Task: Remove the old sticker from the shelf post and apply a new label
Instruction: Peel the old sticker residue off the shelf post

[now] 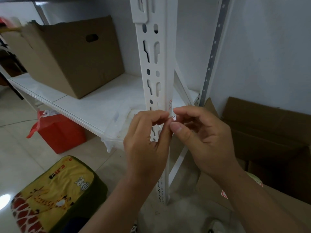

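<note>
A white slotted metal shelf post [154, 68] rises through the middle of the view. On its right edge a sticker with red marks [170, 105] shows just above my fingers. My left hand [146, 137] is curled against the front of the post, fingertips pinched at the post's corner. My right hand [202, 137] meets it from the right, thumb and forefinger pinched on a small white piece [174, 118] of sticker between the two hands. Most of that piece is hidden by fingers.
A brown cardboard box [72, 54] stands on the white shelf [80, 101]. A clear plastic container [116, 132] sits at the shelf's front corner. A red bag [58, 132] and a giraffe-print cushion [55, 195] lie on the tiled floor; flattened cardboard [269, 140] leans at right.
</note>
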`<state>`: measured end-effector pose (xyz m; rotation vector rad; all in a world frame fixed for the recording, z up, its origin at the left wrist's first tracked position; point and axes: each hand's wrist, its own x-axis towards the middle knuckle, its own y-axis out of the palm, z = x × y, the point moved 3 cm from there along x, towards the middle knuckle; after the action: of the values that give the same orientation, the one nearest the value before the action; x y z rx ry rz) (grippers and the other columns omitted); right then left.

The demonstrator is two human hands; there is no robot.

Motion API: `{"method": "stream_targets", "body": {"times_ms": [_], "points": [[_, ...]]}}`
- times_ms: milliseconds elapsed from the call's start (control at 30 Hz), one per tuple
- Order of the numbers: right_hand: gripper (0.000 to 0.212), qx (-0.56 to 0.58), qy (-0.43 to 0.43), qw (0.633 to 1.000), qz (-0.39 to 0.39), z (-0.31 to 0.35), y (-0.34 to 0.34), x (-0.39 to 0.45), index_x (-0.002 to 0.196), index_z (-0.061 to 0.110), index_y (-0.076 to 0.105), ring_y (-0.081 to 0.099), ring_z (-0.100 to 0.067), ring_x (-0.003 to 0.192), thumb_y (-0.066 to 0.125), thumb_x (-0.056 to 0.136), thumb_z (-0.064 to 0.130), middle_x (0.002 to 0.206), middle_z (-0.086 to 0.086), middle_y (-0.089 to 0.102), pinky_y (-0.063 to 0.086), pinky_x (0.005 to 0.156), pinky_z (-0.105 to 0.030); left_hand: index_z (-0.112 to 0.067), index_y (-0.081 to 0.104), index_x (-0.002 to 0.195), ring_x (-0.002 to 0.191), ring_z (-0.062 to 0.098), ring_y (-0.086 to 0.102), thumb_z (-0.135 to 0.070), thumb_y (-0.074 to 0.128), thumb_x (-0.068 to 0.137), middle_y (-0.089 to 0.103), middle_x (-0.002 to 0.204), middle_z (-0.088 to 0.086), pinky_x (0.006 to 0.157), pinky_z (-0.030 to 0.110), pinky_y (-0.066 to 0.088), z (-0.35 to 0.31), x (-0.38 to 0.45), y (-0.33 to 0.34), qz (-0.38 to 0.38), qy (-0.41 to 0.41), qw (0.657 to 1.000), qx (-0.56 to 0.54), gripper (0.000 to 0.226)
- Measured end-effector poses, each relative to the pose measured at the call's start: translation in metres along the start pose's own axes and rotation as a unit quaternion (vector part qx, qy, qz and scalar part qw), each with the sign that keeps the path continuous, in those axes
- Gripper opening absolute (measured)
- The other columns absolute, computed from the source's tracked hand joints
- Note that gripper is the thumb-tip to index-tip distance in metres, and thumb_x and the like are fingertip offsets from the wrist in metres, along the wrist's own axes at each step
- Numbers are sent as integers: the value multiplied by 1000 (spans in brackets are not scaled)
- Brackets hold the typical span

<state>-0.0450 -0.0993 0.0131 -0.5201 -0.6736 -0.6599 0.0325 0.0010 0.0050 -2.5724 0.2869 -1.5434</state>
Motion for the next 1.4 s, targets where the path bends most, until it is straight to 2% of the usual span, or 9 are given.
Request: {"method": "stream_targets", "body": {"times_ms": [233, 400, 533, 667, 733, 967, 1133, 1300, 1400], "points": [[12, 7, 31, 999, 13, -3, -3, 1, 95, 11, 67, 64, -8, 84, 57, 90, 13, 86, 9, 67, 51, 73, -15, 2, 68, 90, 80, 16, 62, -18, 64, 88, 67, 84, 9, 73, 22, 51, 2, -2, 0, 19, 25, 999, 16, 20], [21, 105, 149, 982, 47, -9, -4, 3, 82, 8, 66, 61, -8, 71, 49, 95, 12, 73, -1, 63, 50, 67, -16, 2, 69, 89, 78, 21, 64, -20, 64, 89, 68, 83, 10, 68, 32, 53, 1, -4, 2, 52, 59, 996, 32, 22], [29, 176, 241, 954, 26, -19, -3, 2, 73, 11, 61, 58, -13, 68, 43, 95, 21, 67, 2, 58, 51, 66, -23, 1, 69, 92, 81, 20, 64, -19, 65, 88, 69, 86, 9, 71, 31, 54, 2, -4, 3, 59, 50, 997, 25, 21], [43, 148, 235, 960, 33, -17, -3, 2, 73, -9, 45, 45, -22, 60, 40, 100, 24, 65, -23, 45, 44, 55, -18, 2, 68, 96, 84, 15, 63, -15, 63, 89, 69, 88, 8, 75, 25, 53, 1, -5, 4, 67, 42, 997, 9, 19], [48, 156, 221, 962, 44, -14, -2, 1, 74, -12, 46, 43, -22, 58, 42, 94, 31, 65, -25, 43, 42, 53, -19, 1, 68, 99, 84, 11, 62, -16, 61, 90, 68, 89, 7, 75, 22, 53, 1, -5, 5, 77, 32, 996, -10, 20], [24, 243, 232, 940, 55, -22, -2, 0, 91, 5, 64, 65, -19, 79, 56, 89, 27, 80, -2, 68, 54, 75, -27, -3, 66, 104, 85, 8, 63, -13, 57, 92, 65, 94, 1, 76, 18, 51, 3, -2, 4, 76, 6, 995, -64, 18], [33, 265, 264, 924, 76, -21, 0, 0, 103, -3, 64, 68, -30, 96, 52, 85, 21, 99, -18, 70, 55, 80, -31, -3, 66, 105, 84, 12, 61, -13, 60, 91, 65, 93, 4, 75, 18, 49, 5, -3, 4, 86, 15, 994, -59, 18], [32, 289, 292, 909, 75, -23, -1, 0, 100, -5, 66, 68, -32, 95, 53, 84, 20, 97, -18, 72, 56, 78, -33, -2, 68, 101, 83, 7, 57, -13, 61, 89, 61, 90, 1, 76, 11, 44, 3, -5, 7, 94, 20, 994, -43, 17], [31, 339, 324, 880, 68, -24, 1, -1, 99, -9, 63, 62, -43, 101, 56, 81, 16, 102, -26, 67, 58, 78, -36, -8, 66, 102, 85, 7, 59, -17, 60, 91, 62, 92, -3, 76, 14, 47, 2, -4, 7, 96, 1, 992, -82, 15]]}}
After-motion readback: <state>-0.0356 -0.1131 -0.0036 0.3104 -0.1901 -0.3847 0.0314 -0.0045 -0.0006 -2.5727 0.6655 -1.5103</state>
